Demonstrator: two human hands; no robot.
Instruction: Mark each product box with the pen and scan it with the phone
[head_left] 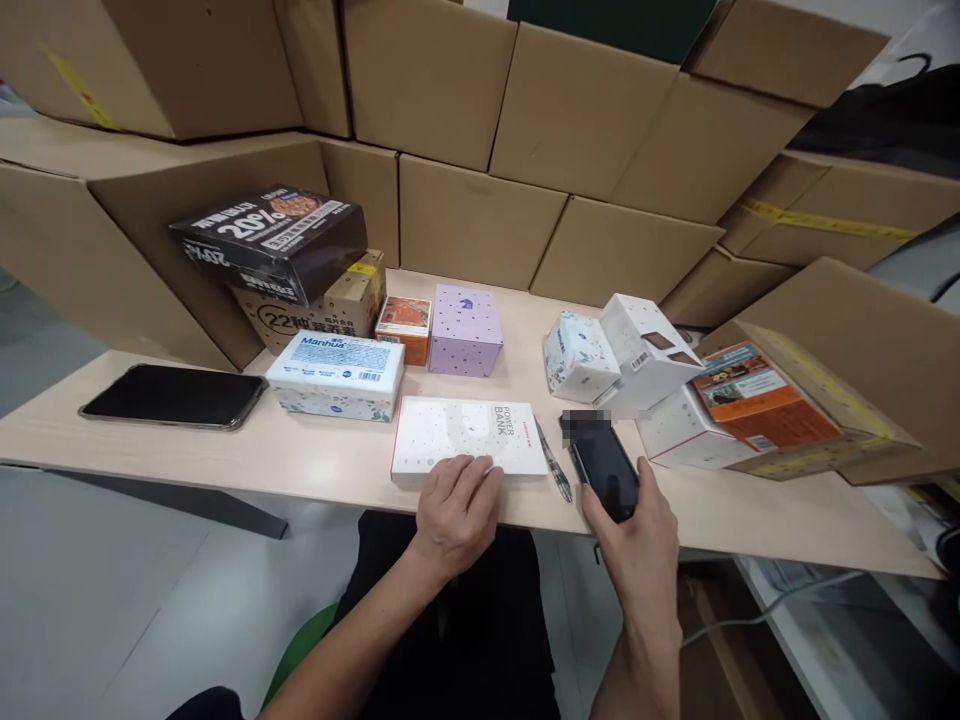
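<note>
A white power bank box [427, 430] lies flat near the front edge of the table. My left hand [459, 510] is at its near edge, the bent fingers close together on the box and the thumb hidden. My right hand [637, 530] grips a black smartphone [609, 470] by its lower end, thumb on the left side and fingers on the right. The phone lies at a slant on or just above the table; I cannot tell which. A pen [553, 462] lies between the box and the phone.
Left on the table [330, 455] are another phone [172, 395], a tissue pack [337, 375] and a black box [277, 240] on a brown carton. Behind stand a purple box [466, 330] and an orange box [405, 325]. White boxes [645, 350] stand right; cardboard cartons [480, 225] wall the back.
</note>
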